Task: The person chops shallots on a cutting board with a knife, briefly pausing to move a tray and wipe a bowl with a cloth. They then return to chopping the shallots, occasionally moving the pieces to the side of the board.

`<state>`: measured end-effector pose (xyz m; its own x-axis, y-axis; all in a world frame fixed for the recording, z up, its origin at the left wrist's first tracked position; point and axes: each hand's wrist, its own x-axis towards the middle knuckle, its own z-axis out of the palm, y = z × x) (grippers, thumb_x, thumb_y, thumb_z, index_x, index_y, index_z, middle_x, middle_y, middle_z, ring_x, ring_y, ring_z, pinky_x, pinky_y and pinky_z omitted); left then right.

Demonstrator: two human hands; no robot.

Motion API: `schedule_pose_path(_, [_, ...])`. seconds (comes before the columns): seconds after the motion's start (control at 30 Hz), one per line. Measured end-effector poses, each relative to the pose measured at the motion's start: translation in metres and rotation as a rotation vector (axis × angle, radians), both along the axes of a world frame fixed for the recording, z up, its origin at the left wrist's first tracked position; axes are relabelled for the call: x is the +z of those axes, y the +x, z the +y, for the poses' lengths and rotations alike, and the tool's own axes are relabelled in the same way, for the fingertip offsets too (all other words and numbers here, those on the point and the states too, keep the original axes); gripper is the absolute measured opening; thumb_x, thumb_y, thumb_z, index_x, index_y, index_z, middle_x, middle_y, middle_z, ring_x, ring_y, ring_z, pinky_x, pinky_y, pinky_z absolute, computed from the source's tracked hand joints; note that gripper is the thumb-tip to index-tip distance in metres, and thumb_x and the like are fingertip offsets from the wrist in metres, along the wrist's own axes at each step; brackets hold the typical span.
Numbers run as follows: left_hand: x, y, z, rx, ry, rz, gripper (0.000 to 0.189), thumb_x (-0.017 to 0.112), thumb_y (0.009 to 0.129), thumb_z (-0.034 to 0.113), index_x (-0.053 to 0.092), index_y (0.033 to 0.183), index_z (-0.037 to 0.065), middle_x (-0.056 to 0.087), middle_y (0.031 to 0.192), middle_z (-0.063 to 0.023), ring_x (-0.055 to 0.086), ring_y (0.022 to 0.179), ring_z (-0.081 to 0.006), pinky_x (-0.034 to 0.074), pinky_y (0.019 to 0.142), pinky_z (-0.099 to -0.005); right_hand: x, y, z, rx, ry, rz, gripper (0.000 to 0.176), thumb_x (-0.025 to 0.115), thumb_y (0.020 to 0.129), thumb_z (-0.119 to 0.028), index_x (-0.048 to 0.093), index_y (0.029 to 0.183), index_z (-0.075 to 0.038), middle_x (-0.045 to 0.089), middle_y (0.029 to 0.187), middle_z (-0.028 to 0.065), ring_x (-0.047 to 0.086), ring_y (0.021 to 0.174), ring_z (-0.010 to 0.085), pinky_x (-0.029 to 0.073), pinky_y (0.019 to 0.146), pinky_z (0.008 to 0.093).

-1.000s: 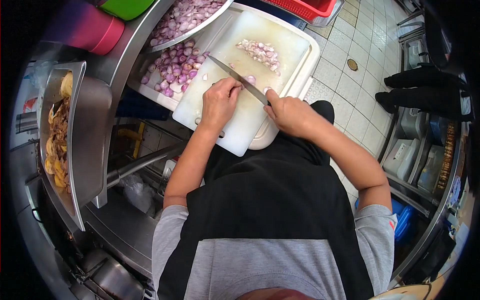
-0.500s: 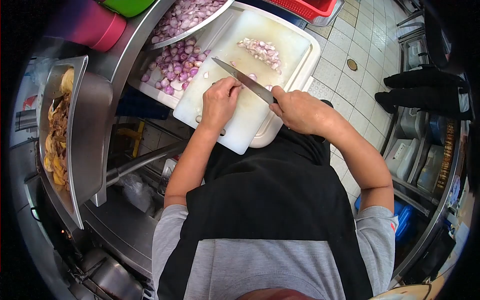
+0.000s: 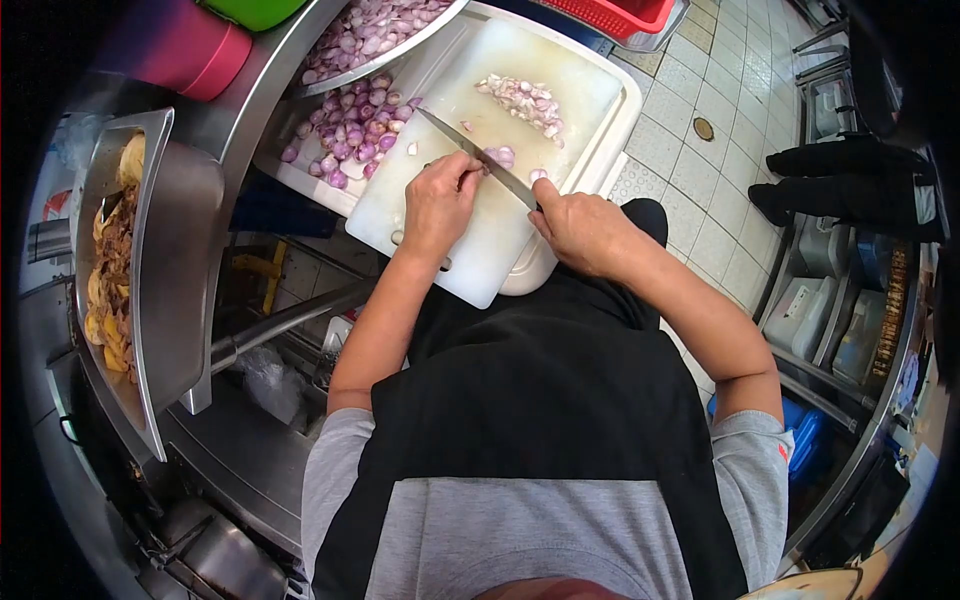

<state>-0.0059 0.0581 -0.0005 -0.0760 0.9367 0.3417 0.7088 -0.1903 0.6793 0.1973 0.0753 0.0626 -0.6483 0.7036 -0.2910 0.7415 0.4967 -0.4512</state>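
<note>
A white cutting board [image 3: 400,215] lies across a pale plastic tub [image 3: 632,110]. My right hand [image 3: 590,232] is wrapped round the handle of a knife [image 3: 450,132], whose blade slants up and left across the board. Against the near side of the blade are the closed fingertips of my left hand [image 3: 440,205]; what they pinch is too small to make out. Sliced shallot [image 3: 502,156] lies just beyond the blade. A pile of cut shallots [image 3: 525,103] rests farther up the board. Whole peeled shallots [image 3: 352,130] fill the tub's left part.
A metal bowl of shallots [image 3: 375,38] overhangs the tub. At the left stand a steel pan of food [image 3: 115,270] and a pink container [image 3: 215,55]. A red basket [image 3: 620,15] is at the top. Another person's dark-clothed legs [image 3: 850,180] show at the right.
My right hand has shifted slightly left and down with the knife. More sliced shallot shows beyond the blade. My left hand has stayed almost in place.
</note>
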Motion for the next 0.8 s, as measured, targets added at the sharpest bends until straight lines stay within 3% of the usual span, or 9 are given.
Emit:
schedule_pose_path(0.17, [0.0, 0.0, -0.002, -0.001, 0.011, 0.005, 0.007, 0.069, 0.081, 0.004, 0.064, 0.086, 0.004, 0.068, 0.08, -0.0115, 0.066, 0.074, -0.0296, 0.052, 0.066, -0.0388, -0.022, -0.008, 0.007, -0.042, 0.01, 0.071, 0.031, 0.049, 0.098, -0.026, 0.041, 0.11, 0.002, 0.063, 0.072, 0.027, 0.064, 0.071, 0.0462, 0.049, 0.064, 0.0553])
schedule_pose_path(0.37, [-0.002, 0.0, -0.003, -0.002, 0.026, -0.007, 0.008, 0.069, 0.081, 0.004, 0.064, 0.087, 0.004, 0.068, 0.081, -0.0112, 0.066, 0.075, -0.0295, 0.052, 0.067, -0.0384, 0.033, -0.001, 0.021, 0.021, -0.118, -0.028, 0.029, 0.048, 0.099, -0.025, 0.044, 0.105, 0.003, 0.063, 0.073, 0.0284, 0.063, 0.076, 0.0473, 0.049, 0.07, 0.0543])
schedule_pose_path(0.8, [-0.001, 0.002, -0.005, 0.002, 0.042, 0.033, 0.009, 0.07, 0.08, 0.003, 0.064, 0.087, 0.004, 0.068, 0.082, -0.0106, 0.066, 0.077, -0.0298, 0.052, 0.071, -0.0384, 0.02, -0.001, 0.006, 0.007, -0.108, -0.023, 0.031, 0.048, 0.098, -0.024, 0.045, 0.106, 0.006, 0.066, 0.079, 0.0277, 0.066, 0.08, 0.0453, 0.052, 0.072, 0.0529])
